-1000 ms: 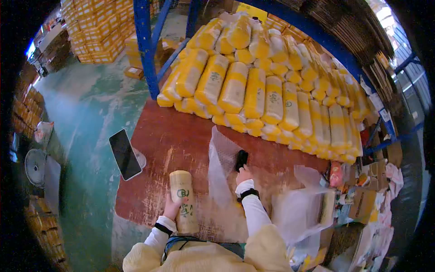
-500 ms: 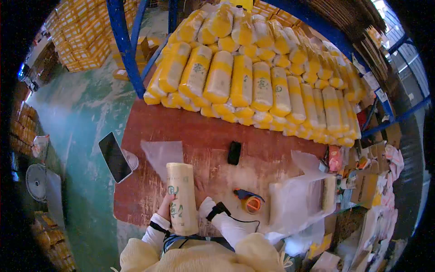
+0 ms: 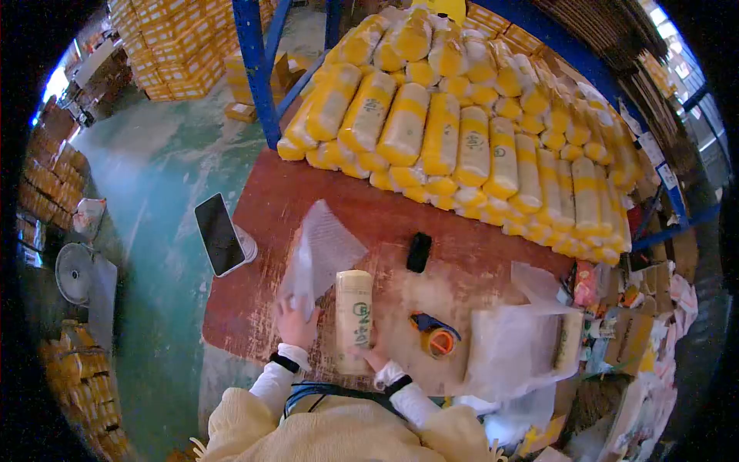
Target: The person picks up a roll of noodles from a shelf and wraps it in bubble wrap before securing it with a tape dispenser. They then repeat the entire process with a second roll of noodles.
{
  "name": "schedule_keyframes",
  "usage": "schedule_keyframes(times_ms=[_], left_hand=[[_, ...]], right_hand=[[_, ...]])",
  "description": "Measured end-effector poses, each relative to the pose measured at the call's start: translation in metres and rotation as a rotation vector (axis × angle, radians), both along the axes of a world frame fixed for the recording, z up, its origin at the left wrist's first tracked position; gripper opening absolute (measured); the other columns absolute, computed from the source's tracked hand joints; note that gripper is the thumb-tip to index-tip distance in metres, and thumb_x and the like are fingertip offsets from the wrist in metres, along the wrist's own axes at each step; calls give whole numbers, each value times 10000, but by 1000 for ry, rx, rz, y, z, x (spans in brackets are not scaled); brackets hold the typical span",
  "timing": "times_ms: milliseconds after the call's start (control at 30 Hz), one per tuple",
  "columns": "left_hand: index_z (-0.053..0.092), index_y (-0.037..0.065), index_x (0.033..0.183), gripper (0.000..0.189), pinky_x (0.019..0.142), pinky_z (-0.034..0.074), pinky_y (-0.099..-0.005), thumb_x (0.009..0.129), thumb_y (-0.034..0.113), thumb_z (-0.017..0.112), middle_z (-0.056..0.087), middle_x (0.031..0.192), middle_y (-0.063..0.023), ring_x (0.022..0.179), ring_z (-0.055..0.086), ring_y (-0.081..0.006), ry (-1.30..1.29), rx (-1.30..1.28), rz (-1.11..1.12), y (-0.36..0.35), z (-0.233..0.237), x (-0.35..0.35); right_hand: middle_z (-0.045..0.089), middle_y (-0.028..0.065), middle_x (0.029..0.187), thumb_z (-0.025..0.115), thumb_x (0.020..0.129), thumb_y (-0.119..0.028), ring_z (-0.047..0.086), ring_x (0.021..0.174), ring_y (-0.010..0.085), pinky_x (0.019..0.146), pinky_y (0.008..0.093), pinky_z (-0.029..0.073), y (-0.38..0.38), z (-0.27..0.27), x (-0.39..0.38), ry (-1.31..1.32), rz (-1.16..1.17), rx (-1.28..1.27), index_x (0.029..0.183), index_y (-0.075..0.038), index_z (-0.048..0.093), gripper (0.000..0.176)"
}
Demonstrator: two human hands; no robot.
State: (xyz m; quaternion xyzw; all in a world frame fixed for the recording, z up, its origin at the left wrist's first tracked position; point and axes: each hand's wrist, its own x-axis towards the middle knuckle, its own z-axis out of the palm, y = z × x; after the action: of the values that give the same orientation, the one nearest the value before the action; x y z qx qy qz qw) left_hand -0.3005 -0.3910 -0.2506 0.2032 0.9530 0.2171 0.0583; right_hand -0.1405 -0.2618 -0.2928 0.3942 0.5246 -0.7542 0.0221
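A cream cylindrical package (image 3: 354,312) with green characters is at the near side of the red table, its long axis pointing away from me. My right hand (image 3: 374,356) is at its lower right, with one digit laid across its surface and the others along its side. Left of the package, my left hand (image 3: 297,322) has its fingers around the near end of a translucent plastic sheet (image 3: 327,235). The sheet is creased and angled, its far part spreading toward the table's middle. Part of the fingers' contact with the sheet is hard to make out.
A black phone (image 3: 419,252) and an orange tape dispenser (image 3: 439,340) lie right of the package. Further right are plastic sheets (image 3: 508,346). A tablet (image 3: 220,235) stands at the left edge. Stacked yellow-banded packages (image 3: 443,135) line the back beside a blue post (image 3: 258,73).
My left hand has let go of the package and moved to the plastic sheet, which has turned and shifted. My right hand has come onto the package. The camera view has shifted.
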Motion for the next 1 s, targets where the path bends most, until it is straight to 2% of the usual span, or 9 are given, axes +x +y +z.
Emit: schedule_keyframes(times_ms=[100, 267, 367, 400, 500, 600, 700, 800, 1000], left_hand=[[516, 52, 1128, 555, 908, 341, -449, 657, 282, 695, 384, 1231, -187, 1123, 353, -391, 94, -21, 187, -6, -5, 7], [564, 8, 978, 380, 668, 464, -393, 693, 227, 687, 612, 761, -88, 703, 585, -296, -52, 212, 114, -30, -74, 4], [575, 23, 910, 232, 613, 472, -370, 791, 217, 616, 594, 696, -33, 620, 582, -245, -755, 963, 455, -25, -70, 8], [570, 51, 906, 197, 659, 474, -339, 853, 239, 545, 591, 779, -22, 694, 582, -188, -953, 867, 512, -19, -24, 14], [562, 64, 919, 229, 706, 469, -342, 863, 282, 526, 587, 884, -52, 794, 573, -184, -1279, 1310, 369, 4, 36, 46], [559, 34, 1040, 304, 788, 456, -309, 844, 267, 550, 587, 1010, -48, 910, 560, -163, -1276, 1132, 173, 14, 61, 68], [566, 4, 1078, 292, 823, 430, -268, 837, 169, 561, 602, 1024, -55, 915, 564, -148, -1193, 1006, 45, 12, 68, 74], [583, -4, 1047, 263, 804, 434, -262, 838, 155, 562, 615, 985, -46, 885, 567, -133, -1106, 923, -51, 5, 82, 74], [579, 18, 1034, 281, 776, 431, -272, 864, 236, 529, 604, 970, -38, 858, 553, -117, -1131, 894, -124, -9, 82, 76]], right_hand=[[473, 144, 1139, 792, 575, -203, 482, 1053, 253, 883, 365, 417, 13, -8, 29, 82, 1, 282, 1268, -11, 297, 873], [485, 196, 1116, 750, 612, -259, 534, 964, 319, 835, 387, 439, 20, 49, 50, -117, 307, 998, 1284, -53, 320, 824], [506, 150, 1102, 713, 672, -254, 544, 951, 281, 824, 368, 444, 10, 50, 62, -108, 295, 1174, 1237, -47, 389, 683], [515, 126, 1097, 697, 699, -251, 547, 948, 260, 821, 357, 445, 4, 48, 62, -75, 271, 1241, 1217, -40, 416, 626], [558, 55, 1011, 649, 762, -220, 557, 911, 177, 784, 314, 453, -7, 42, 40, 254, 188, 429, 1097, -50, 519, 398], [578, 9, 928, 595, 812, -215, 554, 878, 118, 771, 276, 446, -3, 107, -4, 422, -61, -295, 1024, -80, 562, 253], [594, 28, 891, 534, 843, -201, 565, 865, 123, 759, 281, 447, 13, 117, -13, 248, 114, -118, 962, -105, 582, 160], [599, 40, 893, 522, 839, -174, 569, 859, 149, 744, 297, 454, 24, 115, -14, 377, -96, -596, 918, -89, 576, 128], [594, 70, 915, 548, 779, -96, 570, 813, 192, 717, 295, 453, 40, 117, -23, 569, -99, -404, 895, -39, 551, 130]])
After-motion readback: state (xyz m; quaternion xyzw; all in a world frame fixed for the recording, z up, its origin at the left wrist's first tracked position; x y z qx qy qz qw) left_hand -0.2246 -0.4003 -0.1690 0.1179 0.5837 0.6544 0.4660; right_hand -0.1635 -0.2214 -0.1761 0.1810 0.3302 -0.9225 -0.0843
